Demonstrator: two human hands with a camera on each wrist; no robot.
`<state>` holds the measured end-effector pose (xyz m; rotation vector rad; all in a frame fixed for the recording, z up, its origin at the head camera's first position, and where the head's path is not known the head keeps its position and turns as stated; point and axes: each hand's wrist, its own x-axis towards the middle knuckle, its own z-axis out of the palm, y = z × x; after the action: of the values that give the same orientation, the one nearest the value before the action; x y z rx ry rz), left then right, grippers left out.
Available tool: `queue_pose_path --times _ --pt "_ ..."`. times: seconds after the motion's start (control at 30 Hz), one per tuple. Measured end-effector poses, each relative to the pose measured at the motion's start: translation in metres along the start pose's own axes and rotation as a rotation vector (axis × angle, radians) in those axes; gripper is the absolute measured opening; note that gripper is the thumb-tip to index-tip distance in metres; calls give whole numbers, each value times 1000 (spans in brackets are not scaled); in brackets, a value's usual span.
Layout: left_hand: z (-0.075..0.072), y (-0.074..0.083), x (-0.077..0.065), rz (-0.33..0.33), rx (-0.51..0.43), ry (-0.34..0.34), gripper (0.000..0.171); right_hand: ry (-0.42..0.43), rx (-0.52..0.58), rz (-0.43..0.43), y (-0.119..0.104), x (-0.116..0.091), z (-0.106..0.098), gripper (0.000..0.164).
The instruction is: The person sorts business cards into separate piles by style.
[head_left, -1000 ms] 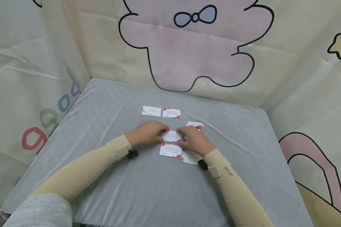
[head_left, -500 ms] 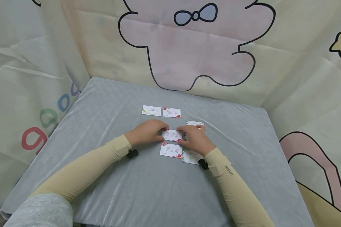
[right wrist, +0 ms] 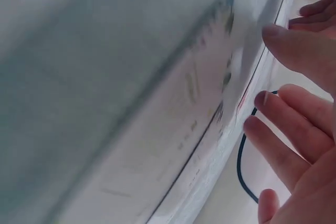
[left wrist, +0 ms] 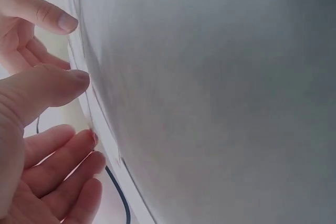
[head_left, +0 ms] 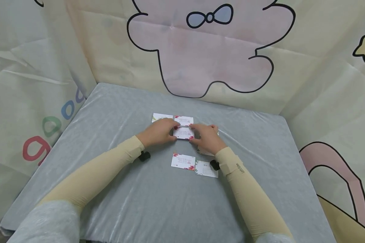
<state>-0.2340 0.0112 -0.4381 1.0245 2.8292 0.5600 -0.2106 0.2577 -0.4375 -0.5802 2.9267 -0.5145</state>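
Observation:
A white business card with red flowers [head_left: 183, 133] sits between my two hands, just short of a matching red-flowered card [head_left: 184, 120]. My left hand [head_left: 159, 132] grips its left end, thumb at the near corner and forefinger at the far one. Its right end is gripped the same way by my right hand [head_left: 210, 139]. A dark line shows along the card's near edge; whether it is off the cloth I cannot tell. Partly hidden under my right hand lies a leaf-patterned card [head_left: 205, 152]. The left wrist view shows my left thumb [left wrist: 65, 87] and curved fingers near a thin card edge.
A white card with a green stripe [head_left: 159, 116] lies at the back left, partly behind my left hand. Nearer me lie another red-flowered card [head_left: 183, 161] and a leaf-edged card [head_left: 205, 169], side by side. Grey cloth [head_left: 134, 199] covers the table; printed curtains hang around it.
Both hands have moved away from me with the red-flowered card, from just above the near red-flowered card up to the far one. The other cards lie where they were.

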Motion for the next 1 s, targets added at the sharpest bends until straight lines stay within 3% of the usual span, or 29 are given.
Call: queue_pose_path --times 0.2,0.5,1.0 --pt "-8 -15 24 -44 8 7 53 20 26 22 8 29 -3 59" --pt "-14 -24 45 -98 9 2 53 10 34 83 15 57 -5 59" --pt "-6 -27 56 -141 24 -50 52 -37 1 119 15 63 -7 59"
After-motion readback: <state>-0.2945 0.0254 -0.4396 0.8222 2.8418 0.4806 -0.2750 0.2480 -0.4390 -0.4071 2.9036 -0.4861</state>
